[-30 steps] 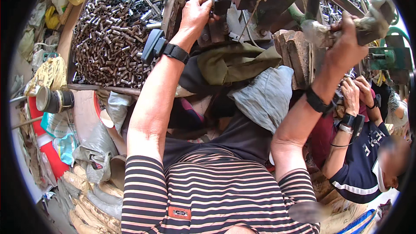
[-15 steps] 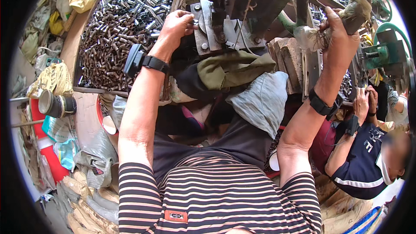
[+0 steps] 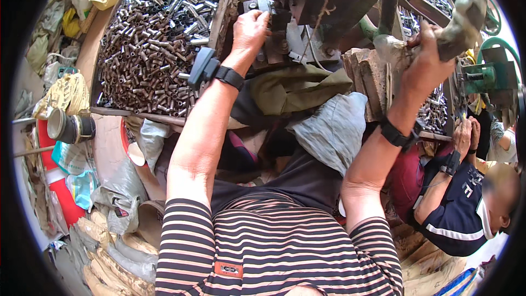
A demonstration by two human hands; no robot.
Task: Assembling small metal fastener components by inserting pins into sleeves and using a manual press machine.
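Observation:
My left hand (image 3: 250, 34) is at the bed of a dark hand press (image 3: 307, 0), its fingers pinched beside the metal fixture (image 3: 264, 5). Whatever is between those fingertips is too small and hidden to make out. At the right, my right hand (image 3: 429, 60) is closed around the press lever (image 3: 463, 27), which is wrapped in plastic or cloth and smeared by motion. Left of the press, a wooden-edged tray (image 3: 148, 116) holds a heap of short metal tubes (image 3: 148, 55), some shiny and some brownish.
An olive cloth (image 3: 296, 89) and a pale blue cloth (image 3: 334, 126) lie over the front edge below the press. Wooden blocks (image 3: 361, 79) stand beside it. On the right a co-worker (image 3: 455, 197) works at a green machine (image 3: 490, 71). Sacks (image 3: 120, 203) lie at left.
My left hand has moved right, further into the press fixture. My right hand still holds the lever, whose wrapped end has swung a little to the right.

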